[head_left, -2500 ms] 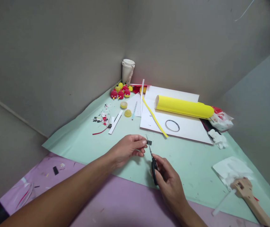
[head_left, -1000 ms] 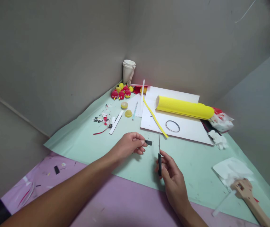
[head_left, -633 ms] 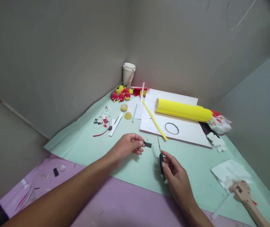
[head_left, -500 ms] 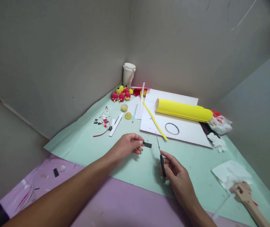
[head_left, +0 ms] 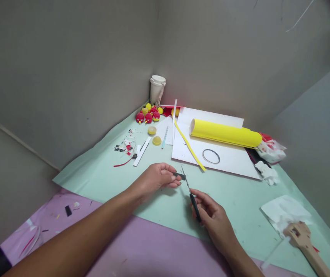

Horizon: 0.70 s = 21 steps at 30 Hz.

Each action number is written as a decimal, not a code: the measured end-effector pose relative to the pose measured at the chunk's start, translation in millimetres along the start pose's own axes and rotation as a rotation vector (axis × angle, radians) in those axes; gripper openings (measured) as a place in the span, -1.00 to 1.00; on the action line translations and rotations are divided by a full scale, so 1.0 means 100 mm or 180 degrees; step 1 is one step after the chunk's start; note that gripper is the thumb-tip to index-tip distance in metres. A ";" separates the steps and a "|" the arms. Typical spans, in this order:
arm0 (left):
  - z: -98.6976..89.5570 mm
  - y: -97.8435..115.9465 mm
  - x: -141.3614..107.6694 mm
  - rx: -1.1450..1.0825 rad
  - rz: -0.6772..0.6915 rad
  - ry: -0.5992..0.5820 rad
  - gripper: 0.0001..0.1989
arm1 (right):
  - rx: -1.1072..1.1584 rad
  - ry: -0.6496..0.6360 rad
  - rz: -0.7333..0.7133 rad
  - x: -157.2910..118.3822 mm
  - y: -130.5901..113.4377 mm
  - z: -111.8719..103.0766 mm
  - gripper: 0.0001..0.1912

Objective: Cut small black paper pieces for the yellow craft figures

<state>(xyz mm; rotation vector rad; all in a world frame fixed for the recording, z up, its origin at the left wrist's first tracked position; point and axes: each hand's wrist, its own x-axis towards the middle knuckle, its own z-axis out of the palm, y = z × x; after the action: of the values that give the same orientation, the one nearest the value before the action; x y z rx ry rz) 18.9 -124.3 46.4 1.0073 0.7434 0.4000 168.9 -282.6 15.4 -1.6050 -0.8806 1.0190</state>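
Near the middle of the green sheet, my left hand (head_left: 160, 177) pinches a small black strip (head_left: 180, 176) whose free end points right. My right hand (head_left: 211, 213) grips black-handled scissors (head_left: 194, 206) by their handles. The scissor blades reach up and left, and their upper part is at the strip's right end. Whether the blades have cut into the strip is too small to tell.
A yellow roll (head_left: 225, 132), a ring (head_left: 211, 156) and a yellow strip (head_left: 190, 150) lie on white sheets (head_left: 225, 168). Small red and yellow figures (head_left: 148, 115) stand by a white cup (head_left: 157, 90). Scraps (head_left: 127, 146) lie left; a glue gun (head_left: 300, 236) lies right.
My right hand has moved left with the scissors, bringing the blades from right of the black strip to its end. My left hand's fingers have shifted slightly around the strip.
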 end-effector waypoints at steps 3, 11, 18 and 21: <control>-0.02 -0.02 0.02 0.0026 0.0016 -0.0023 -0.83 | 0.0016 0.0022 -0.0010 0.00 0.00 0.01 -0.55; -0.03 -0.02 0.02 0.0131 0.0103 0.0027 -0.85 | 0.0074 0.0093 -0.0060 -0.02 0.00 0.02 -0.56; -0.04 0.00 0.03 0.0271 0.0156 0.0120 -0.86 | 0.0014 -0.0068 -0.0147 0.00 0.03 -0.03 -0.56; -0.06 -0.01 0.05 0.0279 0.0191 0.0126 -0.87 | 0.0049 -0.0116 -0.0079 0.00 0.03 -0.04 -0.53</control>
<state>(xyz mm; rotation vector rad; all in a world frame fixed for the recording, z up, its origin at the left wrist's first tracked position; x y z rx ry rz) 17.9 -117.6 42.0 1.1087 0.7730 0.4432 172.8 -284.4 12.9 -1.5633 -0.9130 1.0382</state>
